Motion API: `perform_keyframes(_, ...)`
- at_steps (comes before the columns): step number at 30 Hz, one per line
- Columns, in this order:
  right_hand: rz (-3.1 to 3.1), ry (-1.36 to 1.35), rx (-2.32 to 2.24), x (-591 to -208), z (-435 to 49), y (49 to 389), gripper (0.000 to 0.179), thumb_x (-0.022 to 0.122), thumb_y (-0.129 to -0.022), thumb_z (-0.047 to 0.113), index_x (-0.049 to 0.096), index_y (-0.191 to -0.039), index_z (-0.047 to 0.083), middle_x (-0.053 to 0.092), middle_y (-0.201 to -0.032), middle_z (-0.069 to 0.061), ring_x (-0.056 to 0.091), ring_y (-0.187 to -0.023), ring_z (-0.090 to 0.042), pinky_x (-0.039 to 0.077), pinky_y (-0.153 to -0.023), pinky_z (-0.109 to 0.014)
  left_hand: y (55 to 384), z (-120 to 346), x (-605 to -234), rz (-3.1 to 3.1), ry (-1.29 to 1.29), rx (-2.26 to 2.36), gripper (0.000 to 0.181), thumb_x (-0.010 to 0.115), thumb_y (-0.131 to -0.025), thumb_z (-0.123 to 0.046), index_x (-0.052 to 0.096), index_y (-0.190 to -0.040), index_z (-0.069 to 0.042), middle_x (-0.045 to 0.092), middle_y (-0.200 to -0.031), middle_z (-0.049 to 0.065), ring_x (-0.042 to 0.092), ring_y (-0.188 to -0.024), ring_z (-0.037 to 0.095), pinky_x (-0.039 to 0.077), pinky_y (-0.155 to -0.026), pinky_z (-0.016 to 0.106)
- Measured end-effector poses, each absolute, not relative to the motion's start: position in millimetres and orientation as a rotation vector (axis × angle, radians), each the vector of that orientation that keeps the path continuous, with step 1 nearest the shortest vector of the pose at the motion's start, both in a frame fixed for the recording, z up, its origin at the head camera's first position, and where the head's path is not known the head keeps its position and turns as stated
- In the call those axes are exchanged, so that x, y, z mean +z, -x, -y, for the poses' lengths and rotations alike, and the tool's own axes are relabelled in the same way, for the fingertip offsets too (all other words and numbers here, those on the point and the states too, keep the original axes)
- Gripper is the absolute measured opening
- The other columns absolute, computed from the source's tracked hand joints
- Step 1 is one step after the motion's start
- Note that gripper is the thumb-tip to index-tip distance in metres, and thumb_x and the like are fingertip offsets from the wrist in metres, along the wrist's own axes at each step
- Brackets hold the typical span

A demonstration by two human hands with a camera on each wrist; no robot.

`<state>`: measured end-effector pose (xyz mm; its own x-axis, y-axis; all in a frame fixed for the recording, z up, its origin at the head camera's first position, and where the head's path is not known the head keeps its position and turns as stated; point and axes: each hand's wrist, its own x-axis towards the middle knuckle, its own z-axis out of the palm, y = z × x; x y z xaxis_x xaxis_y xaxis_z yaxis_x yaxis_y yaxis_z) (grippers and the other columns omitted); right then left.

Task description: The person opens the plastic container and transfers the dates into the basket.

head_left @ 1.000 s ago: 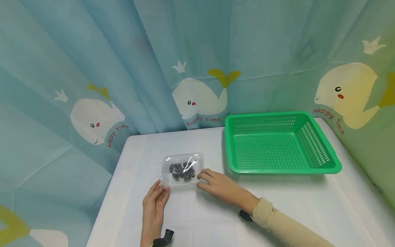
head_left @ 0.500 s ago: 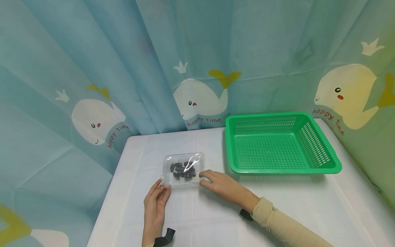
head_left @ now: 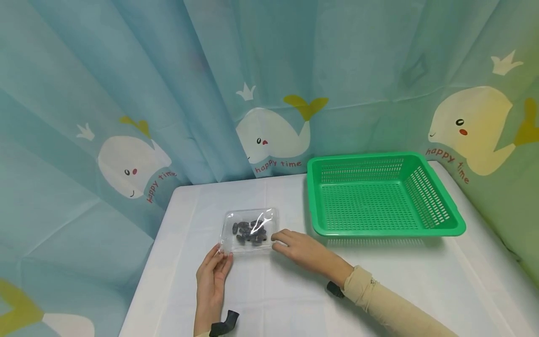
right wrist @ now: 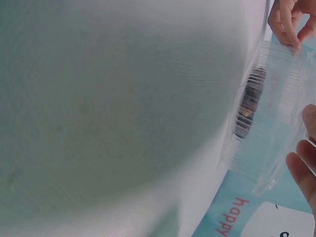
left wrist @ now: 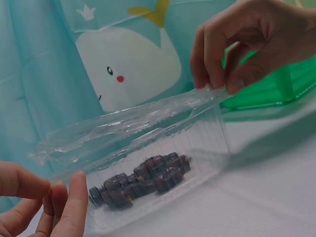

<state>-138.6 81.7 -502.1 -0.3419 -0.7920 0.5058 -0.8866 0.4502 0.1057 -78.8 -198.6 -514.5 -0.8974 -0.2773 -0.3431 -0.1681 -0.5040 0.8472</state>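
Note:
A clear plastic clamshell box (head_left: 269, 217) rests on the white table, holding several small dark oval pieces (head_left: 250, 232) that look like dried fruit. At its near left corner my left hand (head_left: 210, 283) pinches the rim between thumb and fingers. On the right, my right hand (head_left: 304, 252) has thumb and fingertips at the near right corner, pinching the rim in the left wrist view. The lid (left wrist: 123, 123) lies over the box, with a narrow slit along its near edge. In the right wrist view, the dark pieces (right wrist: 251, 103) show through the ribbed side wall.
A green perforated basket (head_left: 313, 206) stands at the back right of the table (head_left: 252, 304), with nothing in it. Behind the table hangs a blue-green curtain (head_left: 358, 70) printed with whales. Black camera mounts (head_left: 225, 324) sit at the wrists.
Hands and box have shifted very slightly to the right in the head view since a second ago. Both hands stay at the same corners; the lid looks unchanged.

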Motion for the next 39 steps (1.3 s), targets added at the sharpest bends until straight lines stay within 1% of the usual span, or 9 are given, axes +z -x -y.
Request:
perform_keyframes(5, 2.168, -1.39, 0.216, -503, -81, 142, 0.026, 0.068, -0.089, 0.004, 0.067, -0.114, 0.012, 0.068, -0.127, -0.003, 0.062, -0.124, -0.023, 0.054, -0.107, -0.034, 81, 199, -514, 1.527, -0.699, -2.576, 0.051, 0.048, -0.108, -0.003, 0.034, -0.158, 0.002, 0.05, -0.138, 0.011, 0.066, -0.117, 0.011, 0.057, -0.102, 0.025)
perform_keyframes(9, 2.155, -1.389, 0.209, -504, -80, 144, 0.026, 0.071, -0.089, 0.006, 0.069, -0.114, 0.012, 0.07, -0.127, -0.003, 0.063, -0.128, -0.026, 0.054, -0.109, -0.037, 81, 199, -514, 1.524, -0.704, -2.578, 0.051, 0.048, -0.108, -0.002, 0.034, -0.157, 0.002, 0.05, -0.136, 0.01, 0.066, -0.116, 0.011, 0.057, -0.102, 0.024)
perform_keyframes(14, 2.104, -1.371, 0.163, -509, -77, 146, 0.029, 0.079, -0.084, 0.013, 0.067, -0.111, 0.011, 0.07, -0.124, -0.003, 0.066, -0.124, -0.026, 0.057, -0.104, -0.037, 80, 198, -514, 1.519, -0.692, -2.589, 0.052, 0.047, -0.109, -0.003, 0.033, -0.158, 0.002, 0.05, -0.136, 0.01, 0.066, -0.115, 0.011, 0.057, -0.102, 0.024)
perform_keyframes(18, 2.066, -1.352, 0.133, -512, -74, 148, 0.031, 0.08, -0.082, 0.018, 0.066, -0.109, 0.011, 0.071, -0.121, 0.0, 0.067, -0.12, -0.025, 0.059, -0.099, -0.035, 79, 197, -514, 1.497, -0.705, -2.595, 0.052, 0.047, -0.109, -0.003, 0.033, -0.158, 0.002, 0.049, -0.135, 0.01, 0.066, -0.115, 0.011, 0.057, -0.102, 0.023)
perform_keyframes(24, 2.031, -1.326, 0.08, -517, -72, 151, 0.03, 0.076, -0.082, 0.018, 0.065, -0.109, 0.01, 0.07, -0.118, 0.0, 0.067, -0.117, -0.024, 0.06, -0.095, -0.032, 78, 195, -515, 1.421, -0.73, -2.609, 0.051, 0.049, -0.107, -0.001, 0.035, -0.156, 0.002, 0.05, -0.132, 0.011, 0.066, -0.113, 0.012, 0.058, -0.1, 0.025)
perform_keyframes(31, 2.051, -1.305, 0.067, -517, -70, 149, 0.03, 0.072, -0.084, 0.017, 0.065, -0.112, 0.01, 0.069, -0.113, 0.0, 0.066, -0.112, -0.021, 0.059, -0.09, -0.03, 77, 193, -516, 1.398, -0.736, -2.615, 0.047, 0.047, -0.107, -0.001, 0.037, -0.153, 0.003, 0.051, -0.124, 0.007, 0.063, -0.103, 0.008, 0.058, -0.099, 0.023)
perform_keyframes(36, 2.073, -1.3, 0.082, -514, -70, 148, 0.026, 0.067, -0.088, 0.017, 0.065, -0.113, 0.012, 0.069, -0.112, 0.001, 0.065, -0.112, -0.02, 0.058, -0.089, -0.029, 77, 193, -516, 1.42, -0.729, -2.612, 0.049, 0.047, -0.108, -0.001, 0.035, -0.155, 0.003, 0.051, -0.124, 0.005, 0.063, -0.103, 0.007, 0.058, -0.099, 0.023)
perform_keyframes(39, 2.07, -1.287, 0.125, -513, -70, 150, 0.021, 0.058, -0.094, 0.016, 0.066, -0.113, 0.011, 0.07, -0.114, 0.001, 0.066, -0.113, -0.02, 0.058, -0.09, -0.029, 76, 193, -516, 1.444, -0.717, -2.612, 0.052, 0.048, -0.108, -0.003, 0.032, -0.157, 0.003, 0.051, -0.123, 0.005, 0.063, -0.104, 0.008, 0.058, -0.098, 0.022)
